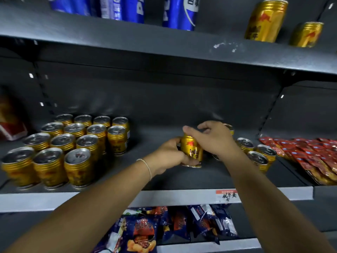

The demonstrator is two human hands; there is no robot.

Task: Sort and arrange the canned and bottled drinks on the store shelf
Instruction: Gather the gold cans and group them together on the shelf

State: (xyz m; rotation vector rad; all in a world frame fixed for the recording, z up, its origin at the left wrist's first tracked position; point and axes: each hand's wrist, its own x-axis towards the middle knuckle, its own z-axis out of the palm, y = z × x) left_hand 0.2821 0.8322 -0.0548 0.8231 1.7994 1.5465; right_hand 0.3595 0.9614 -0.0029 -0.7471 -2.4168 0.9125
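Cans in gold stand packed in tidy rows at the shelf's left, and a few loose cans sit at the right. The held can, slightly tilted at mid-shelf, is therefore probably bound for the block. Left hand wraps its lower side, grip closed around it. Right hand curls over the top, thumb on the rim, apparently to steady it.
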